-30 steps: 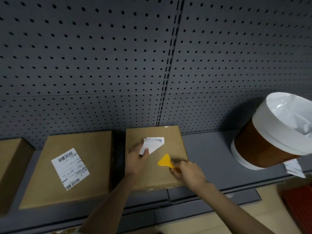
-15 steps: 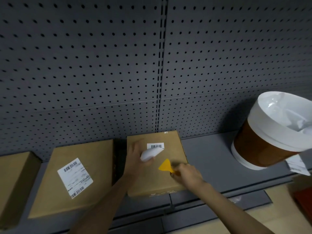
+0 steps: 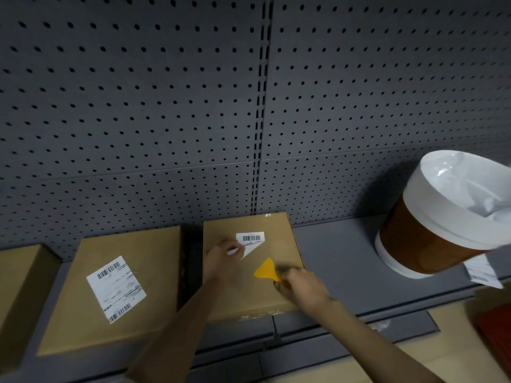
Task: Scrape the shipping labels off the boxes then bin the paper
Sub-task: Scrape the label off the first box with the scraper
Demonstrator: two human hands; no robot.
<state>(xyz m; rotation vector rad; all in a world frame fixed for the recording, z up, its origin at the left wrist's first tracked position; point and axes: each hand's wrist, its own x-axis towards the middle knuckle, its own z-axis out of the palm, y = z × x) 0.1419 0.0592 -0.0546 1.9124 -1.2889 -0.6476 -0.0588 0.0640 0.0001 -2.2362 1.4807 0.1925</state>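
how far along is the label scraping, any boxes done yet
No box looks finished. In hand: the left hand peels the half-lifted label on the middle box while the right hand holds the yellow scraper. Left: the left box's label is untouched, and no paper is binned from this peel.

Dark grey pegboard wall point(image 3: 138, 106) above a grey metal shelf point(image 3: 337, 244)

The perforated panels fill most of the view, split by a slotted vertical upright point(image 3: 261, 106) and a horizontal seam lower down; the light is dim and even, and pale wood-toned flooring point(image 3: 373, 363) shows at the lower right, below the shelf's front edge, beside a red object point(image 3: 497, 333) at the frame's margin
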